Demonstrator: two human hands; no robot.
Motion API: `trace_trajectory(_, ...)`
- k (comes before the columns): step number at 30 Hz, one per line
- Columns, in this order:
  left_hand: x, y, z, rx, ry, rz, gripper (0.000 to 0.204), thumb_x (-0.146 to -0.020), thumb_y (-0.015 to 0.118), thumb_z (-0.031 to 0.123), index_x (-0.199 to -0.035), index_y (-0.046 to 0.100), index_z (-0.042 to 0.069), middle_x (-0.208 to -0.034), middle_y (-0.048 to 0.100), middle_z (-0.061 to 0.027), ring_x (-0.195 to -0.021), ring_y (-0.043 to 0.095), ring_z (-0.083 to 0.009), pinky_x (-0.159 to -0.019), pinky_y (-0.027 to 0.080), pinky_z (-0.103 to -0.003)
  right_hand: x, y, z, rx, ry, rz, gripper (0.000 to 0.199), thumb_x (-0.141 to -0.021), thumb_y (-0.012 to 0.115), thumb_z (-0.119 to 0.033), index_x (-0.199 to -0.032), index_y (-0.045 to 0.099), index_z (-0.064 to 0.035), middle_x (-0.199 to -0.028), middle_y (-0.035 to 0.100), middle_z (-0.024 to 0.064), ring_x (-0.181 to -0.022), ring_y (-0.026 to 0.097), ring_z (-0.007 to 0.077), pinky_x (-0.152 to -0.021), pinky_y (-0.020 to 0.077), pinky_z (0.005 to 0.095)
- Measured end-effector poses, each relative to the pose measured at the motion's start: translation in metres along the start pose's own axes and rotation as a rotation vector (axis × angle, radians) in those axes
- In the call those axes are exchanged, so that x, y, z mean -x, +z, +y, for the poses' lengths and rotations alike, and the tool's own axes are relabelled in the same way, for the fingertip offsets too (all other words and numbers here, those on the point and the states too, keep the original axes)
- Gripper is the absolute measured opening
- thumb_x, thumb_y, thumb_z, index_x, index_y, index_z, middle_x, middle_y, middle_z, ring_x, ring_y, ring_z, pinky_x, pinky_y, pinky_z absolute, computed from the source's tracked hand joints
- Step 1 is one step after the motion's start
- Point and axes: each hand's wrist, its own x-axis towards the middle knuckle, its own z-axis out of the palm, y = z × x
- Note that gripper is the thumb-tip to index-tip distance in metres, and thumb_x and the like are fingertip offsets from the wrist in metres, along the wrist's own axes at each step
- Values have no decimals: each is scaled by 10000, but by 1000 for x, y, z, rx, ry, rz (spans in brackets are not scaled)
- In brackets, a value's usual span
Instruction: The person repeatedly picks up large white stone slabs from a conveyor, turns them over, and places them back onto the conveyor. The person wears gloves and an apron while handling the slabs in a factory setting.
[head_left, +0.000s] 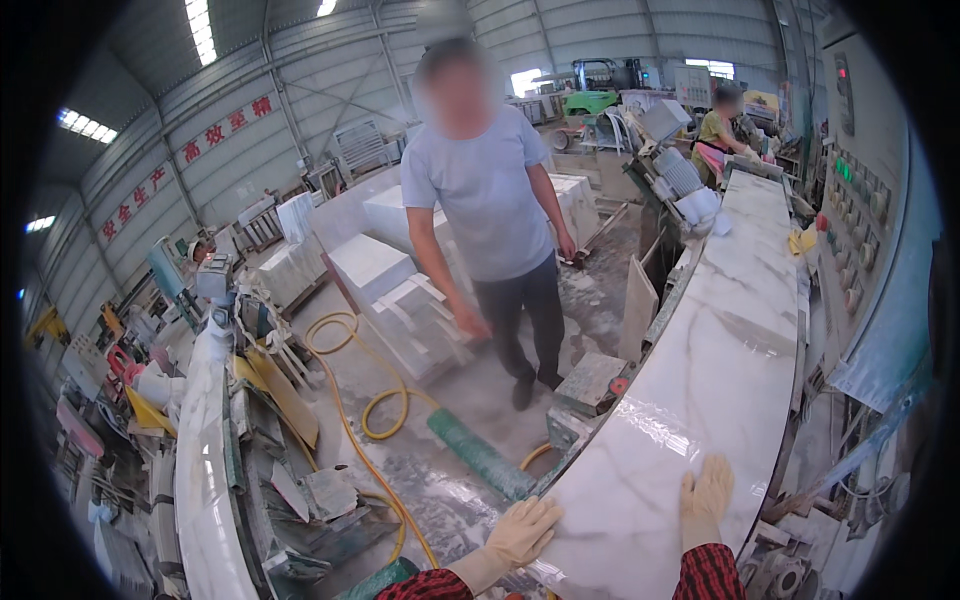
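A long, glossy white marble slab (640,425) with grey-brown veins runs away from me along the right side. My left hand (522,532), in a cream rubber glove, rests at the slab's near left edge with its fingers stretched out. Flat on the slab's near right part lies my right hand (707,492), gloved alike, its fingers extended and pointing away. Neither hand holds anything. Both forearms wear red and black checked sleeves.
A person in a light shirt (490,200) stands beyond the slab's left side; another (717,135) works at its far end. A control panel (858,200) borders the right. A yellow hose (385,485) and green cylinder (475,450) lie left, before another polished slab (205,450).
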Motion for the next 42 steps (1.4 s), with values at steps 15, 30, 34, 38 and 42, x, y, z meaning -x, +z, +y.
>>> trace_trajectory(15, 33, -7, -16, 127, 89, -106, 529, -974, 630, 150, -1474, 499, 40, -1431, 549, -260, -1324, 517, -449, -1188, 395, -483, 41, 23, -31, 99, -43, -90, 640, -994, 534, -374, -1515, 475, -7, -1598, 430, 243, -1505, 357, 393, -1281, 195, 532)
trace_trajectory(30, 29, -34, -26, 701, -403, -276, 415, -1085, 540, 214, -1467, 526, 53, -1387, 628, -221, -1302, 598, -356, -1094, 471, -379, 159, -32, -174, -239, -769, -361, 673, -985, 569, -461, -1456, 517, 17, -1525, 479, 286, -1470, 388, 440, -1248, 247, 546)
trace_trajectory(34, 51, -61, -54, 785, -434, -61, 499, -1115, 519, 292, -1550, 463, 56, -1250, 727, -157, -1111, 695, -214, -988, 535, -362, 154, -43, -179, -266, -833, -402, 718, -989, 573, -494, -1481, 490, 22, -1544, 458, 290, -1466, 394, 458, -1254, 240, 550)
trace_trajectory(38, 93, -165, -75, 956, -724, 201, 551, -1103, 544, 336, -1577, 426, 80, -1130, 744, -144, -967, 713, -205, -926, 553, -365, 151, -44, -179, -287, -856, -399, 702, -975, 606, -468, -1469, 499, 19, -1534, 469, 281, -1448, 414, 459, -1249, 253, 544)
trace_trajectory(42, 196, -278, -111, 504, -924, 799, 603, -1070, 529, 512, -1515, 516, 105, -894, 745, -115, -649, 631, -137, -597, 493, -266, 147, -38, -172, -262, -858, -330, 675, -977, 604, -450, -1459, 509, 12, -1520, 482, 277, -1435, 429, 454, -1244, 267, 539)
